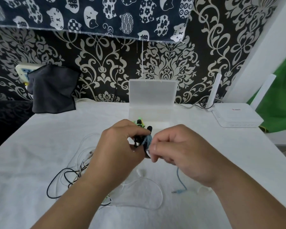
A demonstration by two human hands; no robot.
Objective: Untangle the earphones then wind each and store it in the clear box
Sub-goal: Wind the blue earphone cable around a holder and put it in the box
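Left hand (120,146) grips the blue earphone coil (147,140); right hand (180,151) pinches its trailing cord (179,176). Probably light, limp and springy; best held across the loops.

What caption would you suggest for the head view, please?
Left hand and right hand hold a half-wound blue earphone above the white table, open clear box behind, other earphones tangled beneath.

No text reads clearly. At three o'clock, the router (238,115) bears a small red mark on top, too blurred to read. At twelve o'clock, the cat-print cloth (89,14) shows tiny, illegible signs.
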